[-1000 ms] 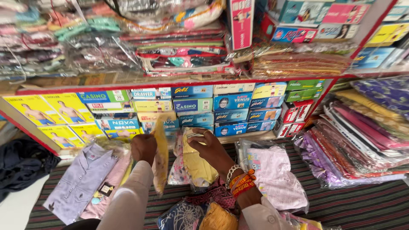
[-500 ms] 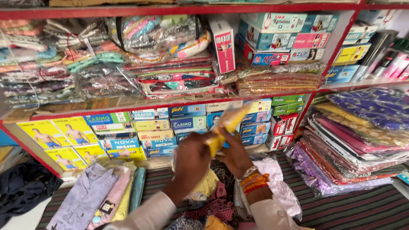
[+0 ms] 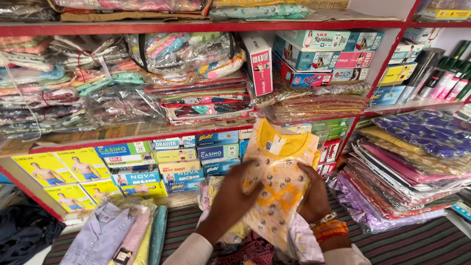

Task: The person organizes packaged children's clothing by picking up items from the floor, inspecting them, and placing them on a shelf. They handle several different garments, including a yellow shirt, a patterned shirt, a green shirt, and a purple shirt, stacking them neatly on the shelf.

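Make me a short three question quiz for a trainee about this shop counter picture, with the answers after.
1. True or false: both hands hold the yellow garment packet.
2. What lies at the lower left of the counter: A) shirts, B) shoes, C) bottles?
3. Which wrist wears orange bangles?

Key:
1. True: the left hand and the right hand each have a grip on it.
2. A, the folded shirts.
3. The right.
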